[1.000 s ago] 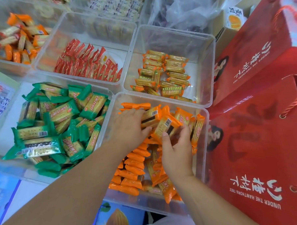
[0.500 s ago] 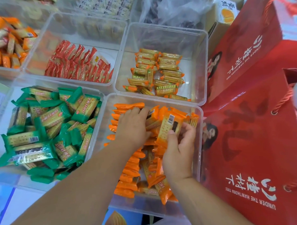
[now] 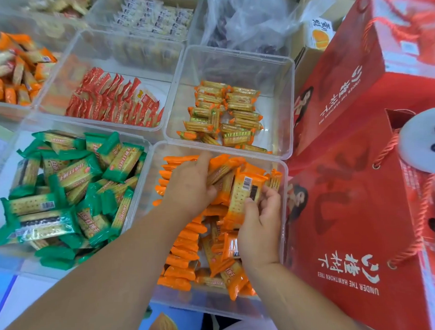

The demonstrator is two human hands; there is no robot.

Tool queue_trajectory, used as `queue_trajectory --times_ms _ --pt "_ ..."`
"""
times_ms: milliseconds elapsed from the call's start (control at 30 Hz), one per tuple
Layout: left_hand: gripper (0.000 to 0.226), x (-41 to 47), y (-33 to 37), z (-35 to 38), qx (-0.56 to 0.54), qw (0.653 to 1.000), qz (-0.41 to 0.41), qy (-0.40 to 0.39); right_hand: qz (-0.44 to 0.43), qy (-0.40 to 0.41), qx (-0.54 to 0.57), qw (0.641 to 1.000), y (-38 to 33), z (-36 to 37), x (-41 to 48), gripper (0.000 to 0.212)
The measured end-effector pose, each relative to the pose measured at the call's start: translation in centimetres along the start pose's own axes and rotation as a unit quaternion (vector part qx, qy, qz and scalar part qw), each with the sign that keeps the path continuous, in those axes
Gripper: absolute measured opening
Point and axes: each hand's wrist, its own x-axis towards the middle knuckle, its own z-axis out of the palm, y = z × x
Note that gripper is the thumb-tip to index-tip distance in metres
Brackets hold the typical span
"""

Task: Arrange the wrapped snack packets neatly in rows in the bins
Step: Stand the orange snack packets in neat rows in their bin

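Observation:
A clear plastic bin (image 3: 285,191) just in front of me holds many orange-wrapped cracker packets (image 3: 183,261), a row on edge along its left side and a loose heap on the right. My left hand (image 3: 190,188) rests over the upright row at the bin's far end, fingers curled around a bunch of packets. My right hand (image 3: 259,228) grips one orange packet (image 3: 242,196) with a barcode, holding it tilted above the heap, thumb on its face.
Left of it stands a bin of green packets (image 3: 63,186). Behind are bins of red packets (image 3: 114,104) and small yellow-orange packets (image 3: 224,114), more bins farther back. Red gift bags (image 3: 358,208) crowd the right side. A crumpled plastic bag (image 3: 250,21) lies at the back.
My right hand has drawn the barcode packet nearer and stood it more upright. My left hand has shifted slightly toward the far end of the upright row.

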Motion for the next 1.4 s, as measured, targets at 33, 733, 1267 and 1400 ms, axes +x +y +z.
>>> queue_trajectory --times_ms 33,733,1267,1400 --pt "0.052 -0.5 0.2 -0.4 -0.027 0.999 -0.013 0.021 0.01 -0.007 0.013 1.0 -0.1 0.0 -0.1 0.032" --pt "0.038 -9.1 -0.3 -4.4 -0.355 0.912 -0.197 -0.067 0.263 -0.178 0.122 0.94 -0.2 0.3 -3.1 0.036" --pt "0.041 1.3 -0.9 2.6 0.269 0.931 -0.067 -0.236 0.178 -0.066 0.065 0.98 0.4 -1.0 -1.2 0.042" --pt "0.04 1.1 -0.8 2.3 0.254 0.948 -0.048 -0.184 0.182 -0.056 0.058 0.98 0.1 -0.9 -1.2 0.033"
